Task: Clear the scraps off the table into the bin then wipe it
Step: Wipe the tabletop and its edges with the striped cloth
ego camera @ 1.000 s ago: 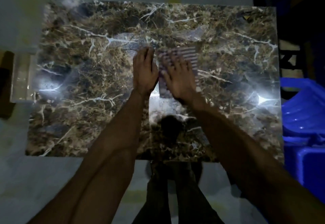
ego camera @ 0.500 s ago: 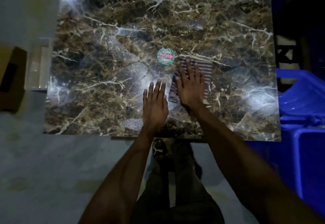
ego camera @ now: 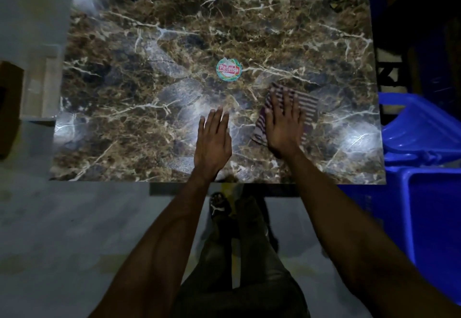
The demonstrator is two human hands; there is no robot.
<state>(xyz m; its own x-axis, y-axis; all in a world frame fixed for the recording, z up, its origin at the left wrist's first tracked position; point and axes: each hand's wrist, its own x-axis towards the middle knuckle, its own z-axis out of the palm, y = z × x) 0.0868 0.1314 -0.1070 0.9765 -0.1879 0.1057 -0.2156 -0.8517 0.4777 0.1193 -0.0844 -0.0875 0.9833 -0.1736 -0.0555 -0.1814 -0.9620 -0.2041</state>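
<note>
My right hand [ego camera: 284,128] presses flat on the striped cloth [ego camera: 308,106]; unwiped marble surface [ego camera: 124,93] stretches left, past my left hand [ego camera: 213,140], flat with fingers straight.

A dark marble-patterned table [ego camera: 124,43] stands on a grey floor [ego camera: 62,230]. A round sticker [ego camera: 228,70] sits near its middle. A striped cloth [ego camera: 308,104] lies toward the near right, and two hands rest flat on top.

Dim room around me
Pale grey floor [ego camera: 62,230] under my feet; blue plastic chairs [ego camera: 424,128] at right, brown cardboard box [ego camera: 8,108] far left.
</note>
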